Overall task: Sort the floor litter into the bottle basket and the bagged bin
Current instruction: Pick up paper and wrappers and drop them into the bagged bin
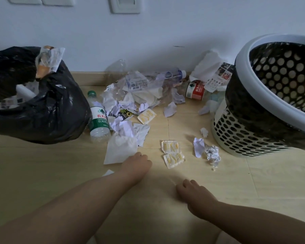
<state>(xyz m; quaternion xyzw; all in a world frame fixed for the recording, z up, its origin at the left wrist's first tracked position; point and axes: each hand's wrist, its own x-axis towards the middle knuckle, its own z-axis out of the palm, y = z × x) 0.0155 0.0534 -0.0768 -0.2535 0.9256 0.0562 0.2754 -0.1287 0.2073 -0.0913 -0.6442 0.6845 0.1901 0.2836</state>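
Nearest me, my right hand (195, 194) rests on the floor (253, 182), left of the basket (236, 136), fingers loosely curled, holding nothing. My left hand (136, 164), further left of the basket, touches a white paper sheet (121, 150) with bent fingers; I cannot tell whether it grips. Beyond, a green-label bottle (99, 120) lies well left of the basket, beside the black bagged bin (56, 110)
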